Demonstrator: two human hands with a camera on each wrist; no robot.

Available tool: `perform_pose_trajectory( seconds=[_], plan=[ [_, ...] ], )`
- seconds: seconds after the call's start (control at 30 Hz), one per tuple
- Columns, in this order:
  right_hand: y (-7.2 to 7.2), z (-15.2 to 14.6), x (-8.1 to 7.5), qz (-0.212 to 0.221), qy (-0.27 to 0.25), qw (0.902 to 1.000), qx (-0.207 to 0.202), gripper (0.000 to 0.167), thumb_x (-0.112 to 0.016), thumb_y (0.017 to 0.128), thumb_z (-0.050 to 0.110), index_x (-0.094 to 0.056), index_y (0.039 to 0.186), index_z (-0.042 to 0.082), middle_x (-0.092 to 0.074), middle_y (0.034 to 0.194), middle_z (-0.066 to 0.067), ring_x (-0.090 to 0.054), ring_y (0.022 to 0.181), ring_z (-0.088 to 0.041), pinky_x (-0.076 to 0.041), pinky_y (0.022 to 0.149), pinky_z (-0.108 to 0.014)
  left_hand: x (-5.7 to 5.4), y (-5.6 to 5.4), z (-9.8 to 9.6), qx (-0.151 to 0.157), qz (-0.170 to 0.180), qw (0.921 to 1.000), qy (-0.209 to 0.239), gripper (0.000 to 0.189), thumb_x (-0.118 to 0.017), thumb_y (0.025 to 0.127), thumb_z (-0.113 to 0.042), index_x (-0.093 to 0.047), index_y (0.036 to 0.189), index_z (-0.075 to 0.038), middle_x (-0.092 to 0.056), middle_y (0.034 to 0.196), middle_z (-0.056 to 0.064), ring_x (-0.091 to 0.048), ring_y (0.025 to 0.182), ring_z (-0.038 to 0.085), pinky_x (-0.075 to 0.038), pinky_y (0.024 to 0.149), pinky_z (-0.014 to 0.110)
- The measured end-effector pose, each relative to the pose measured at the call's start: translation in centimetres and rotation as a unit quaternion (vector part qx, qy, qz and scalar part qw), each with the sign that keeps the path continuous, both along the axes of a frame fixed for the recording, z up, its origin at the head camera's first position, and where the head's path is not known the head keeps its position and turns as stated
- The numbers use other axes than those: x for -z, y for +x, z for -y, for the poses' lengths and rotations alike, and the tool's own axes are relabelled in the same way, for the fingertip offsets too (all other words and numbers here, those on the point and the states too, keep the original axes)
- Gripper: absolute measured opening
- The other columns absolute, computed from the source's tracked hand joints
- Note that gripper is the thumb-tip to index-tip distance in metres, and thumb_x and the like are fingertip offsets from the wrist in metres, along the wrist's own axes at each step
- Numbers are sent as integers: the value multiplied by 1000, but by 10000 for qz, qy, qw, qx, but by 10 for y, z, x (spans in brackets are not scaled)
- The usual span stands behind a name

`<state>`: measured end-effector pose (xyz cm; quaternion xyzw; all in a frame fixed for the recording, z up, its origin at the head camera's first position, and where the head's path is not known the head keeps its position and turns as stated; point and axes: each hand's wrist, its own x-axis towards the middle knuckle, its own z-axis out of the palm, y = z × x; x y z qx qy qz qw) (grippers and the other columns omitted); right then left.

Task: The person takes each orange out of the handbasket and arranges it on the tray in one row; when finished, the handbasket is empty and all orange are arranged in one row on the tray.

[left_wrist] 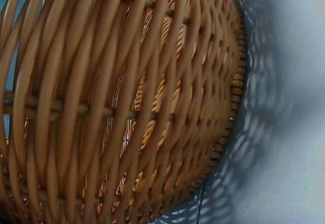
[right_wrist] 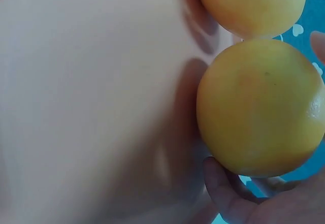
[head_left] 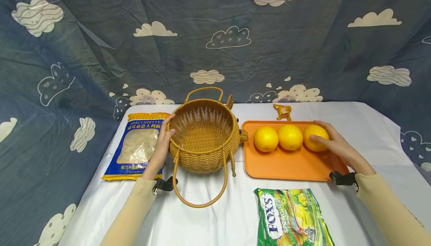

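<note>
A round wicker basket (head_left: 202, 161) with two handles stands mid-table. My left hand (head_left: 161, 150) grips its left rim, the fingertips and thumb right at the edge. Close up in the left wrist view, the woven wall (left_wrist: 117, 102) fills most of the picture, and the hand itself is out of sight. On an orange tray (head_left: 279, 167) several oranges sit in a row. My right hand (head_left: 331, 143) holds the rightmost orange (head_left: 314, 131), thumb at the near side and fingers behind. The right wrist view shows this orange (right_wrist: 259, 107) between thumb and fingers, beside another orange (right_wrist: 254, 5).
A blue and yellow bag of orecchiette pasta (head_left: 134, 145) lies left of the basket, partly under the left hand. Nearest me is a green Fox's candy bag (head_left: 293, 216). Behind the tray lies a small brown-gold packet (head_left: 283, 112). A cloud-patterned cloth (head_left: 188, 58) hangs at the back.
</note>
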<state>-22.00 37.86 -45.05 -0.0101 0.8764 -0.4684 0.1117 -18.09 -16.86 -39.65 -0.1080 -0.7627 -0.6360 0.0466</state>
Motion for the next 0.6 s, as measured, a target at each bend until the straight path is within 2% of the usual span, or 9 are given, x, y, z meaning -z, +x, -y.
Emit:
perform_pose_trajectory(
  seconds=[0.27,0.37,0.53,0.6],
  plan=[
    [10,17,-19,137,221,9996,95,84,-56,93,47,-11,153,7,-11,149,-30,-15,128,-51,-11,99,-73,0,0,-1,-12,1,10000,43,52,-34,99,-17,-26,150,-10,-20,154,8,-15,141,22,-12,111,44],
    [6,11,-15,184,184,9996,56,86,-57,92,47,-10,153,8,-10,150,-30,-14,129,-52,-10,99,-74,0,0,-1,-12,17,10000,45,52,-33,99,-15,-25,150,-10,-20,154,8,-15,141,22,-12,111,44],
    [-6,-4,3,199,93,9998,21,95,-61,86,55,-10,153,13,-11,150,-29,-13,129,-52,-9,98,-74,-1,-2,-1,-15,23,10000,28,53,-33,98,-15,-25,150,-9,-20,154,9,-15,141,23,-12,111,45],
    [-9,-8,8,184,98,9998,18,98,-61,84,59,-10,154,14,-11,150,-29,-13,129,-52,-9,98,-75,4,-6,1,-3,27,10000,45,53,-34,98,-16,-25,150,-11,-19,154,7,-15,141,22,-12,111,46]
  ],
)
